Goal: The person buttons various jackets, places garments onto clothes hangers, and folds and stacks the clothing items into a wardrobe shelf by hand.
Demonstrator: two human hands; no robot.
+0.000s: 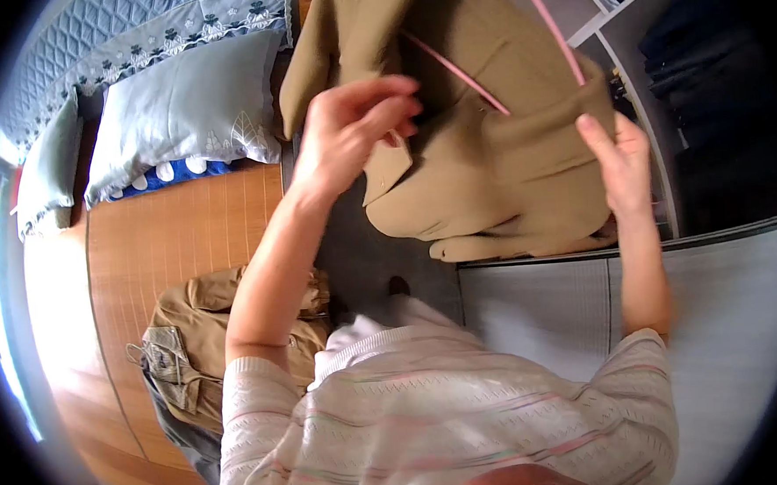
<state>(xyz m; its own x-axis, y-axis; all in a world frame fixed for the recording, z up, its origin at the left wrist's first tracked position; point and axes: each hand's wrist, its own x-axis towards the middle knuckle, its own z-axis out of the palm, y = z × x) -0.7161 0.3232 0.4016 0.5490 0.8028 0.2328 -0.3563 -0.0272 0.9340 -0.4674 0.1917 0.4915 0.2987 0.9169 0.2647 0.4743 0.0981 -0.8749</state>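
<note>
A khaki-brown coat (490, 176) hangs spread out in front of me, with a pink hanger (562, 36) partly inside it. My right hand (623, 164) grips the coat's edge at the right, thumb on the near side and the other fingers mostly behind the cloth. Over the coat's left part is my left hand (360, 125), slightly blurred, its fingers bent and apart with no cloth visible between them. Whether its fingertips touch the coat is unclear. The hanger's hook lies outside the view.
At left is a bed with a brown mat (186, 227), grey-blue pillows (188, 104) and a quilted headboard cover (150, 44). A brown jacket (200, 340) lies on the mat over dark cloth. Wardrobe shelves (610, 24) with dark folded clothes (704, 59) stand at right, above a pale panel (541, 309).
</note>
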